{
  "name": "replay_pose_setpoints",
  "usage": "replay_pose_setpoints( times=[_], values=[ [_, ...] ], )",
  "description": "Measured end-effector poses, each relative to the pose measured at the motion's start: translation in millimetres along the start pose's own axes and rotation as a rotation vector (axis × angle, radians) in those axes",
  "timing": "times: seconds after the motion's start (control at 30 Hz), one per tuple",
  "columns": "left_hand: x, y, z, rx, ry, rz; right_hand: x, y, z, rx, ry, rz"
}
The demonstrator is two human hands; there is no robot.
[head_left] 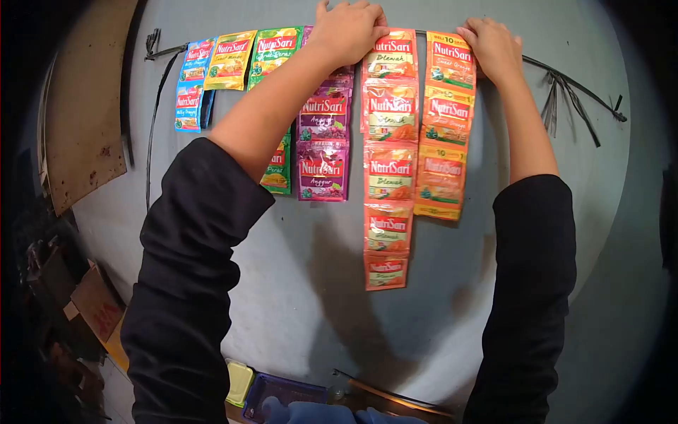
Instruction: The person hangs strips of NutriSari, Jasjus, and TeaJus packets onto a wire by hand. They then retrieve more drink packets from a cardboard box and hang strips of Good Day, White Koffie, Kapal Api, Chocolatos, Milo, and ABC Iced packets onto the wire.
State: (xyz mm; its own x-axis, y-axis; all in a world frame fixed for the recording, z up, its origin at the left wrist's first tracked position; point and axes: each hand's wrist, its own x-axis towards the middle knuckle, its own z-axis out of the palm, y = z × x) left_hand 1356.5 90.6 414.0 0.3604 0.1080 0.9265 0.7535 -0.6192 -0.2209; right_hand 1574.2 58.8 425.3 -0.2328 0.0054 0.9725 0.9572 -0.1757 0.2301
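Note:
Strips of drink sachets hang over a dark cord (575,85) on a grey wall. My left hand (347,32) is closed at the cord, its fingers at the top of the orange-pink Blewah strip (390,169), the longest one. At the top right corner of the Sweet Orange strip (445,124), my right hand (492,44) has its fingers bent over the cord; what they pinch is hidden. Purple Anggur sachets (323,169) hang under my left wrist. My left forearm partly covers the green strip (275,53). Yellow (230,60) and blue sachets (188,106) hang farther left.
Loose black ties (565,106) dangle from the cord at the right. A brown board (85,127) stands at the left, above a cardboard box (95,304). Below are a purple tray (282,396), a yellow-green container (240,381) and a ledge by the wall.

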Motion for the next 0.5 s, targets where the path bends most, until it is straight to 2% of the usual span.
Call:
replay_pose_setpoints(
  times=[0.13, 0.2, 0.3, 0.4, 0.5],
  values=[
    [-3.1, -0.3, -1.8, -0.026, 0.015, -0.021, 2.0, -10.7, 16.0, -0.082, 0.067, 0.014],
    [-11.4, 4.5, 0.3, 0.174, 0.126, 0.022, 0.5, -12.6, 19.6, -0.126, 0.108, 0.038],
    [-19.9, 9.4, 12.6, 0.200, 0.183, 0.043, -5.9, -9.3, 17.2, -0.069, 0.119, 0.083],
    [-28.9, 18.1, 19.5, 0.273, 0.233, 0.100, -15.1, -5.8, 12.7, 0.006, 0.026, 0.138],
    [-26.8, 9.4, 22.6, 0.272, 0.268, 0.136, -14.0, -9.7, 16.1, 0.050, 0.110, 0.109]
  ],
)
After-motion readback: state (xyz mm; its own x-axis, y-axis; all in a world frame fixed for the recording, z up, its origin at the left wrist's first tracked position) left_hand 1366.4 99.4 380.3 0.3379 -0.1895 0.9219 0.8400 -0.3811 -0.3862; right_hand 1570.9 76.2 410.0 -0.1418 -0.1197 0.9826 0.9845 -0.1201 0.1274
